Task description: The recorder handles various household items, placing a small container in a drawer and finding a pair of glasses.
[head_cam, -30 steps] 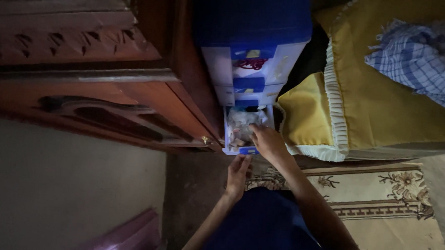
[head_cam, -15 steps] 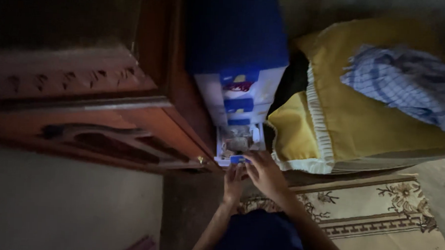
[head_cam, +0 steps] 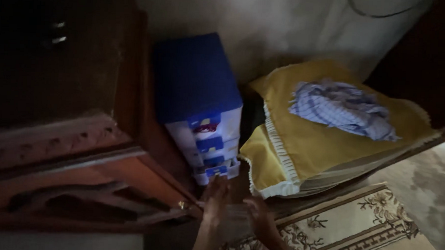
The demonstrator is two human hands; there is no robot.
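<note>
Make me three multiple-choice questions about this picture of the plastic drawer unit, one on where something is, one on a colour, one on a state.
1. Where is the checked cloth?
A. On the yellow cushion
B. On the rug
C. Inside a drawer

2. What colour is the top of the drawer unit?
A. Red
B. Blue
C. Green

3. How is the bottom drawer?
A. Pulled fully out
B. Removed
C. Pushed in

Answers: 1 A, the cloth lies crumpled on the cushion. 2 B, the lid is blue. 3 C, its front sits about level with the drawers above, with the left hand and right hand empty just before it.
</note>
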